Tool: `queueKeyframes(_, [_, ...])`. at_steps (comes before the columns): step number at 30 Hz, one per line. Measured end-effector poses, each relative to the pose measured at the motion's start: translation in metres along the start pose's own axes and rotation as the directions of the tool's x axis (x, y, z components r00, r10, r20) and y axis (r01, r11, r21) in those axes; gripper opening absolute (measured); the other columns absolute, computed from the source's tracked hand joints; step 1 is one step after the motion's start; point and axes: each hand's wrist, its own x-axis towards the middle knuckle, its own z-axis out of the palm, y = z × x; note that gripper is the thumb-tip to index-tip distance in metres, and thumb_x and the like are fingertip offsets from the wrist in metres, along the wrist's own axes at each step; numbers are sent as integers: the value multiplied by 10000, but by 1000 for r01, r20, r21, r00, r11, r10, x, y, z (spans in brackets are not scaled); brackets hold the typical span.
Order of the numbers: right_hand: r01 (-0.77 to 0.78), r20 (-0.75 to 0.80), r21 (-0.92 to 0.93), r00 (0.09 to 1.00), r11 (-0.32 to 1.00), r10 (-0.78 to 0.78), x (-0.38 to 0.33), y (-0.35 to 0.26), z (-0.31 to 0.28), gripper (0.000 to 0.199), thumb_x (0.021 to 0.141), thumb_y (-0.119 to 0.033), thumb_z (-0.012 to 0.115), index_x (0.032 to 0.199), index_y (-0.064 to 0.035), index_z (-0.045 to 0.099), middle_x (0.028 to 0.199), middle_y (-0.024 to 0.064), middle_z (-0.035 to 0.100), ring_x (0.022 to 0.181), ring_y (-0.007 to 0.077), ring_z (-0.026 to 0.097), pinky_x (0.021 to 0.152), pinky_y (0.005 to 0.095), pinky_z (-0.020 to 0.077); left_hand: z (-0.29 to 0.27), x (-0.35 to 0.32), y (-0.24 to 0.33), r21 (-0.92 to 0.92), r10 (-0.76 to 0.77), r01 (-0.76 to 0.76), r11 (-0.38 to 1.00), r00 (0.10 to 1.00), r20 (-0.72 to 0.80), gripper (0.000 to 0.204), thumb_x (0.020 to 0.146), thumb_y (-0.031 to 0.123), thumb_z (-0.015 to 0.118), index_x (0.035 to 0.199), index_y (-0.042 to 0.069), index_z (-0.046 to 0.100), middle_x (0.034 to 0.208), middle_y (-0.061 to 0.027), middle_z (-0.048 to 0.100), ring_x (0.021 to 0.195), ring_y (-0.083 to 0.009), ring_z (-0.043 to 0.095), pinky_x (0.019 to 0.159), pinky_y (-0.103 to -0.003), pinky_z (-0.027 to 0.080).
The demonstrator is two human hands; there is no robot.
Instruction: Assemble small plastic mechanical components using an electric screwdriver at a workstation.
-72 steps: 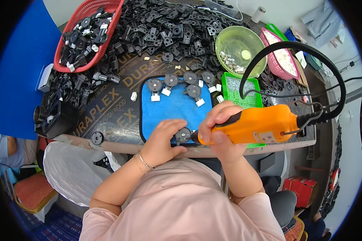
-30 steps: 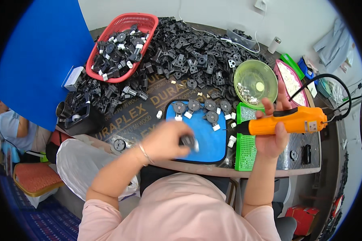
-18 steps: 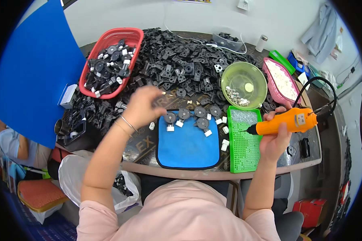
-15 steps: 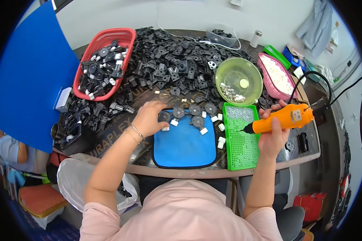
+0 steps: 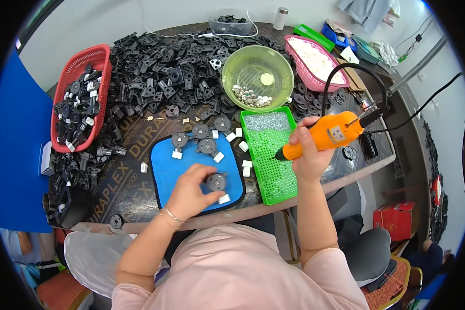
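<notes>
My left hand (image 5: 192,190) pinches a round black plastic part (image 5: 216,182) with a white end piece, low over the blue mat (image 5: 169,171). Several similar black discs with white ends, one of them a black disc part (image 5: 207,146), lie along the mat's far edge. In my right hand (image 5: 312,154) is an orange electric screwdriver (image 5: 327,135), its fingers wrapped round the body. The dark tip points left, above a green perforated tray (image 5: 266,178) of small silvery screws, and appears apart from it.
Black parts (image 5: 155,72) are heaped across the back. A red basket (image 5: 107,93) of assembled parts stands left; a green bowl (image 5: 231,62) with metal bits and a pink basket (image 5: 315,44) of white pieces stand back right. The screwdriver's black cable (image 5: 382,82) loops up to the right.
The view has shifted right. My left hand has drawn one black part from the group at the mat's far edge toward me. My right hand still holds the screwdriver over the tray.
</notes>
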Motion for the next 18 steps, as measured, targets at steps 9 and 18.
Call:
queueKeyframes(9, [15,44,4,999,1000,-15,-5,25,6,224,802,43,592,996,-15,497,792,88,548,632,146,545,582,266,461,33,6,-4,77,52,-48,996,998,-41,460,655,109,758,1059,-15,576,972,-154,568,915,-326,558,790,-356,475])
queueKeyframes(18, [45,68,-17,997,999,-44,-3,32,9,217,798,71,581,983,-8,499,778,83,553,617,144,547,573,260,463,37,5,-12,60,64,-59,996,995,-76,490,627,137,791,1050,-13,596,989,-148,585,905,-311,561,778,-356,474])
